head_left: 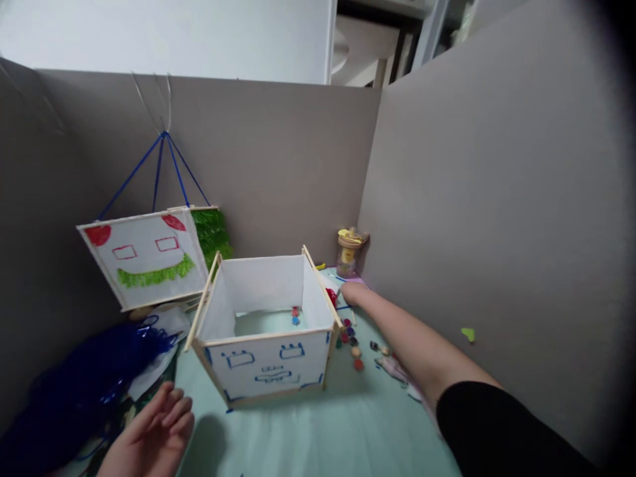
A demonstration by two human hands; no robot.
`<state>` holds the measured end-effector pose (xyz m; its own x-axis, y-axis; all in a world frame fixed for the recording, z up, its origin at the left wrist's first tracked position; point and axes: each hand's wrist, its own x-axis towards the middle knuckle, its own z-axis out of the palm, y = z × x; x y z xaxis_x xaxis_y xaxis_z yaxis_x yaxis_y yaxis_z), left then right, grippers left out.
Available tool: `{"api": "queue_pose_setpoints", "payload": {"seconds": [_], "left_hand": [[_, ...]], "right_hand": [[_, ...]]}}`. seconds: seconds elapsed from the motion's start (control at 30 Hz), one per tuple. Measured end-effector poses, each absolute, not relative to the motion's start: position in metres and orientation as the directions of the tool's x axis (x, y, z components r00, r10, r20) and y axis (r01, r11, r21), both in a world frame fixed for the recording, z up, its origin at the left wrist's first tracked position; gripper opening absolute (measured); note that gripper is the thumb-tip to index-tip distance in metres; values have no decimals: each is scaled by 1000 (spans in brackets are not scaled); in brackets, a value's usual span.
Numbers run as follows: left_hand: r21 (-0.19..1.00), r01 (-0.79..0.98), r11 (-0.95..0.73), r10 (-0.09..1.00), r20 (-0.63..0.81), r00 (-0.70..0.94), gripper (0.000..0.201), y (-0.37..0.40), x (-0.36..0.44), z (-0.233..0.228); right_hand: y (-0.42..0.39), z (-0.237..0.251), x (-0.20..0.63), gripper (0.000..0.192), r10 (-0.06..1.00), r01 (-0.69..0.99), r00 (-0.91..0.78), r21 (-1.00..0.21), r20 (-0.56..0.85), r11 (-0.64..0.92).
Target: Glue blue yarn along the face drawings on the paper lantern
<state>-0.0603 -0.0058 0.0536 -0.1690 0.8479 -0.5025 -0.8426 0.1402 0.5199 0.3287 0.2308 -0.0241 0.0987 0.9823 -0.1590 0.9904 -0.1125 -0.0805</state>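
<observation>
The right hand reaches to the box's two o'clock corner, its grip hidden. The left hand hovers open and empty at seven o'clock of the white paper box. Beads lie scattered on the worktop beside it; a jar stands beyond.

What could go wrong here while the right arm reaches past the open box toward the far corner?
1. The right hand reaches just behind the box, so the forearm might bump its thin stick frame and shift it.
2. Small beads lie loose right under that forearm; a sweep could scatter them.
3. The jar stands close beyond the fingertips and could tip if nudged.
The left hand hovers open, touching nothing, so the box is not steadied.
</observation>
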Motion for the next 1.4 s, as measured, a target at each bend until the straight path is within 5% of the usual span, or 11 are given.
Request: {"api": "queue_pose_setpoints", "payload": {"seconds": [0.3,0.5,0.57,0.67,0.73,0.83,0.9,0.97,1.1,1.23,1.4], "left_hand": [[494,-863,106,961,-274,-39,11,-19,-51,55],[563,-824,68,987,-157,-26,10,-42,-56,74],[647,-762,25,992,-111,-62,10,-66,-69,89],[826,-529,-192,962,52,-268,9,-111,-106,114],[905,-183,-383,860,277,-428,6,-137,-134,124],[908,215,-360,818,418,-396,12,-149,-164,118],[793,581,-181,909,361,-209,9,-134,-169,98],[485,872,-68,974,223,-49,7,-108,-163,71],[51,999,-4,988,157,-5,25,-58,-141,19],[69,992,102,992,67,-106,20,-46,-129,-2],[250,966,-60,966,257,-6,25,-76,-99,-1]], "right_hand": [[162,28,327,35,989,982,144,-117,-37,-148],[42,40,311,33,934,979,-126,-194,-335,63],[-8,37,306,38,919,945,-224,-301,-323,125],[-73,34,295,48,880,897,-318,-414,-353,157],[-105,32,283,45,851,859,-382,-478,-360,183],[-129,25,252,36,817,804,-468,-547,-336,235],[-133,16,225,30,805,749,-543,-571,-240,336],[-133,5,199,29,813,717,-566,-567,-135,405],[-142,-13,166,33,809,646,-587,-614,-23,452],[-156,-26,163,28,832,563,-555,-726,22,395],[-161,-49,167,23,882,520,-460,-775,102,361]]}}
